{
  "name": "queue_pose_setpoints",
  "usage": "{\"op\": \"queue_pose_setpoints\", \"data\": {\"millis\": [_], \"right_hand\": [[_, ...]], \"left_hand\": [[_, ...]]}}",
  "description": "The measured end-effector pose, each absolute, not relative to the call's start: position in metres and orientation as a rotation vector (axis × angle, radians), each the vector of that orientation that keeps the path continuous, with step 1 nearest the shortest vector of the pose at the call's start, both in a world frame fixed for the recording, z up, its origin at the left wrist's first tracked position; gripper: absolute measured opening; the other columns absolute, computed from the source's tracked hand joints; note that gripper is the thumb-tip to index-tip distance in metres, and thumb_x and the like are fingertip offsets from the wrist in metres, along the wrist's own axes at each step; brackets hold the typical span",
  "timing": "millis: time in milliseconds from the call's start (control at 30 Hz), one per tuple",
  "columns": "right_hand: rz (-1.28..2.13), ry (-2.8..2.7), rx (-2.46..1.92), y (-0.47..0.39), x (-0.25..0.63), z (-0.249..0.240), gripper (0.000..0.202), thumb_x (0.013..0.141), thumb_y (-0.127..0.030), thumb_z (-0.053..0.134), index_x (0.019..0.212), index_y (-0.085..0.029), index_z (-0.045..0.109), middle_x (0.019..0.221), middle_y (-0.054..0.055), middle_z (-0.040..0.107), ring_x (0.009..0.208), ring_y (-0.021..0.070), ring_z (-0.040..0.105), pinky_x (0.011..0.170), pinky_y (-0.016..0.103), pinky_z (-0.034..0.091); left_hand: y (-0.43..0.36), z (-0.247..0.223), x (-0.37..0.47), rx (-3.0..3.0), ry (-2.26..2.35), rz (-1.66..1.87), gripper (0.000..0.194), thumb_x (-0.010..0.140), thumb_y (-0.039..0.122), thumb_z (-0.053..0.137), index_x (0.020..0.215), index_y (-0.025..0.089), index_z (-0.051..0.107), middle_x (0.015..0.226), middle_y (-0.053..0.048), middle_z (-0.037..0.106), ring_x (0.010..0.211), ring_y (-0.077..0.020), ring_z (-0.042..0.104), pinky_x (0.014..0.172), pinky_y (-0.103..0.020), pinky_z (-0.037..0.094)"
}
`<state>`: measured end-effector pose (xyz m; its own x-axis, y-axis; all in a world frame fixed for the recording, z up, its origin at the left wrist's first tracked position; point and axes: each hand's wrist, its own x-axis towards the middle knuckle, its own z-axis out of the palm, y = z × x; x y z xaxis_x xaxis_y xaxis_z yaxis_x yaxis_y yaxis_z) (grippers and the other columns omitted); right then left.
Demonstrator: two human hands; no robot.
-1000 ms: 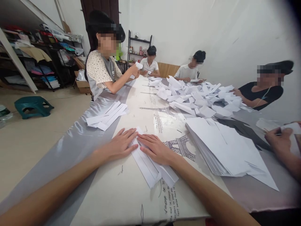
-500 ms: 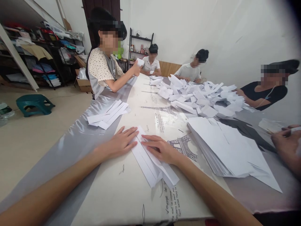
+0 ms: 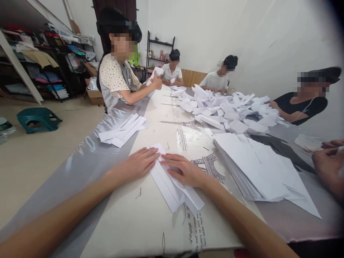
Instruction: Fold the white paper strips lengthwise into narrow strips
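Note:
A white sheet of paper (image 3: pixel 165 186), partly folded lengthwise, lies slanted on the table before me. My left hand (image 3: pixel 141 163) rests flat with its fingertips on the upper left edge of the sheet, fingers stretched out. From the other side, my right hand (image 3: pixel 185 170) lays its outstretched fingers along the raised flap, fingertips close to those of the left. Toward the lower end the flap stands up and opens out. Neither hand is wrapped around the paper.
Folded paper strips (image 3: pixel 122 130) lie at the left. A stack of white sheets (image 3: pixel 260 165) stands to my right, beyond it a heap of folded papers (image 3: pixel 231 111). Several people sit around the table; a co-worker's hand (image 3: pixel 329 161) is at the right edge. A green stool (image 3: pixel 39 118) stands on the floor.
My left fingers have come closer together and slid slightly toward my right hand. The right hand is nearly still. The person at the left has turned the paper in their hands.

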<state>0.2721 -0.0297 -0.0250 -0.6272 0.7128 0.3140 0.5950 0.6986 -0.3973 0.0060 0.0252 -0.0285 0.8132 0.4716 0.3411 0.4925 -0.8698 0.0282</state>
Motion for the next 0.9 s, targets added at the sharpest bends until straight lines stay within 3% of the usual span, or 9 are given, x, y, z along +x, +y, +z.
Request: {"op": "queue_pose_setpoints", "data": {"millis": [200,333,567,667,767,900], "right_hand": [[0.379,-2.507,-1.044,-0.037,0.276,-0.016,0.044,0.101,-0.031,0.056,0.145,-0.029,0.054,0.153,0.003,0.052,0.145,0.024,0.044,0.12,0.051,0.038],[0.401,-2.517,-1.054,-0.036,0.275,-0.014,0.055,0.102,-0.032,0.055,0.154,-0.033,0.04,0.154,0.002,0.051,0.146,0.0244,0.042,0.121,0.052,0.037],[0.433,-2.493,-1.09,-0.033,0.275,-0.017,0.063,0.101,-0.033,0.057,0.158,-0.037,0.03,0.155,0.002,0.048,0.143,0.0271,0.045,0.12,0.053,0.038],[0.44,-2.49,-1.073,-0.034,0.274,-0.016,0.064,0.102,-0.031,0.055,0.159,-0.038,0.026,0.156,0.001,0.048,0.142,0.0268,0.046,0.12,0.051,0.037],[0.467,-2.49,-1.09,-0.036,0.272,-0.014,0.068,0.102,-0.032,0.054,0.16,-0.037,0.02,0.158,0.001,0.045,0.141,0.0277,0.046,0.119,0.052,0.038],[0.475,-2.471,-1.119,-0.036,0.273,-0.013,0.074,0.101,-0.034,0.056,0.162,-0.034,0.015,0.159,0.002,0.044,0.142,0.0273,0.045,0.119,0.052,0.038]], "left_hand": [[0.026,-0.026,0.004,-2.993,-0.821,-0.491,0.045,0.111,0.035,0.028,0.146,0.02,0.052,0.153,-0.009,0.051,0.143,-0.0227,0.046,0.121,-0.046,0.034],[0.027,-0.024,0.003,-3.033,-0.859,-0.437,0.047,0.111,0.036,0.028,0.151,0.022,0.047,0.157,-0.008,0.046,0.147,-0.0211,0.04,0.125,-0.044,0.028],[0.036,-0.017,-0.011,-3.192,-0.796,-0.367,0.047,0.111,0.038,0.028,0.156,0.034,0.037,0.163,0.002,0.035,0.15,-0.0188,0.034,0.127,-0.041,0.023],[0.029,-0.017,-0.005,-3.124,-0.801,-0.377,0.048,0.111,0.036,0.025,0.154,0.026,0.042,0.162,-0.002,0.038,0.151,-0.0197,0.033,0.128,-0.042,0.02],[0.017,-0.02,0.008,-3.035,-0.865,-0.405,0.052,0.11,0.043,0.027,0.151,0.017,0.045,0.159,-0.01,0.042,0.15,-0.0238,0.035,0.125,-0.043,0.026],[0.012,-0.023,0.014,-3.001,-0.874,-0.36,0.054,0.109,0.047,0.028,0.15,0.015,0.046,0.159,-0.012,0.042,0.149,-0.0263,0.036,0.124,-0.045,0.028]]}}
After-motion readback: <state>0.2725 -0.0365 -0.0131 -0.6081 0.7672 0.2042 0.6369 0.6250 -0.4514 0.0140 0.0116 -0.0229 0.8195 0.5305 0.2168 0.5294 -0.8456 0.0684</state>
